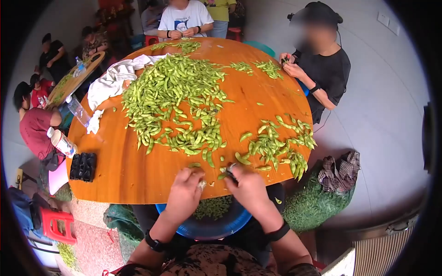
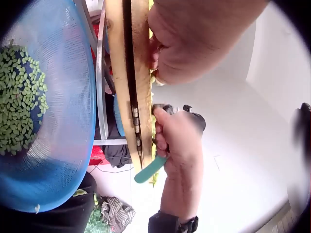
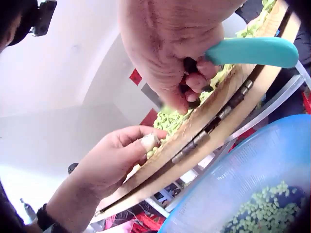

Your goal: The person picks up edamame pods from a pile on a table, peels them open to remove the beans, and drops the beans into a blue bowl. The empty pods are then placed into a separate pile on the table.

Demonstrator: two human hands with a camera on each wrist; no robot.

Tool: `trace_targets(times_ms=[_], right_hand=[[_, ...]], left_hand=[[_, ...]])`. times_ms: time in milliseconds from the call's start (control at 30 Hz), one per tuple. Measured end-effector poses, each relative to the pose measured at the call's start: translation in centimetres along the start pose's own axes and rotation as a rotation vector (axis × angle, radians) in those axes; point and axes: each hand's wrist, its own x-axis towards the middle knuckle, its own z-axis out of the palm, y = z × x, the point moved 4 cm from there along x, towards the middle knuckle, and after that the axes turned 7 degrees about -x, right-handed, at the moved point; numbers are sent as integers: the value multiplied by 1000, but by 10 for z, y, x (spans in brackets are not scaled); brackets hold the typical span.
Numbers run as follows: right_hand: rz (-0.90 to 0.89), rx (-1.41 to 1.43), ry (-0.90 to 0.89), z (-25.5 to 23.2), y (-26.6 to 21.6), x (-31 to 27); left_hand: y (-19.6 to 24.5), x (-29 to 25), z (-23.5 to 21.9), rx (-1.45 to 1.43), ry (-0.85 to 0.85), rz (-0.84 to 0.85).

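Observation:
My left hand (image 1: 185, 193) is bent over the table's near edge, fingertips beside a green pod (image 1: 194, 164). Something white (image 3: 150, 141) covers its thumb tip; no pod is clearly held. A little to the right, my right hand (image 1: 248, 189) grips a small tool whose teal handle (image 3: 255, 51) sticks out of the fist. Its working end is mostly hidden by the fingers, and a green pod (image 1: 222, 176) lies by the fingertips. Below the edge, a blue basin (image 1: 239, 225) contains shelled green beans (image 2: 19, 99).
A large heap of pods (image 1: 170, 92) covers the table's middle left, with a smaller pile (image 1: 271, 147) at right. A black tray (image 1: 83, 167), bottles and a white cloth (image 1: 113, 83) lie along the left. People sit around the table; a filled green net bag (image 1: 317, 202) stands at lower right.

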Motion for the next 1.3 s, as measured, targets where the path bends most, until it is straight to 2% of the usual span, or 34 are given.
trace_targets(times_ms=[100,200,267,300,333,367,400,467,500,533,600,633,667,700,733,800,833,967,1033,1067,1133,1200,1267,1300], right_hand=[[-70,13,9,7,-7,-1],[-109,-37,-26,7,-11,-2],[-108,-95,-28,8,-12,-3],[-113,-96,-27,9,-9,-3],[-111,-89,51,6,-3,-2],[-110,-81,126,2,3,-2],[-17,-64,126,-3,12,0],[56,-113,206,-17,27,3],[94,-75,202,-22,36,4],[200,26,123,-24,45,5],[270,350,45,-16,58,0],[272,346,49,-22,53,1],[499,708,-101,-21,46,0],[722,1072,-258,-14,36,-4],[722,1072,-257,-14,31,-4],[737,1287,-353,-7,19,-7],[753,1345,-364,1,19,-10],[690,1334,-341,1,9,-13],[660,1284,-290,-4,4,-14],[628,1232,-243,-6,4,-15],[567,1205,-259,-9,6,-17],[545,1017,-318,-17,1,-18],[569,1019,-342,-15,-2,-19],[592,1019,-367,-13,-3,-21]], left_hand=[[9,-9,8,-153,-119,74],[13,-6,8,-217,-130,82],[7,1,5,-154,-60,103],[3,6,1,-7,30,57],[-1,10,-3,140,119,11],[-9,13,-1,127,127,-32],[-13,17,-2,130,128,-34],[-20,23,2,27,10,-104],[-22,24,2,26,11,-104],[-23,25,2,98,-10,-84],[-13,30,3,163,-28,-55],[5,32,-1,141,30,24],[19,33,-2,120,86,103],[20,31,7,-96,23,87],[22,29,14,-96,23,88],[18,26,38,-706,-144,-85],[18,22,44,-798,-121,-106],[15,14,51,-969,-5,-156],[12,13,44,-1005,19,-305],[12,14,41,-1006,17,-305],[6,15,36,-974,31,-427],[2,13,32,-890,12,-393],[6,14,30,-639,-31,-308],[6,12,31,-640,-37,-306]])
